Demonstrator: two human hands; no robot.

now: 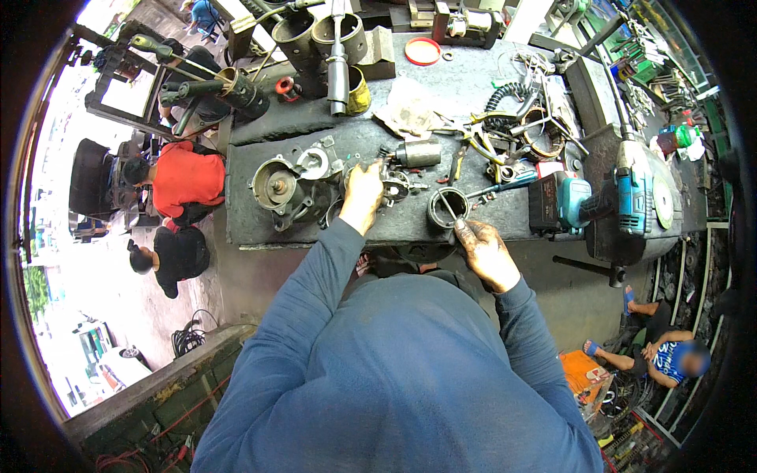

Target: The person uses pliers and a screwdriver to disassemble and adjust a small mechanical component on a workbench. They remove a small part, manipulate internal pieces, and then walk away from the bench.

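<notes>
My right hand is closed on a thin metal rod. The rod slants across the mouth of a dark cylindrical metal ring near the bench's front edge, and my fingertips are beside the rim. My left hand is closed, its fingers curled down among small metal parts; what it grips is hidden. Left of it sits a grey metal housing with a round opening. Just beyond the small parts lies a metal cylinder.
A teal cordless impact wrench lies at the right. Pliers, cables and loose parts clutter the bench. Behind stand metal cylinders, a yellow can and a red lid. People sit at the left and lower right.
</notes>
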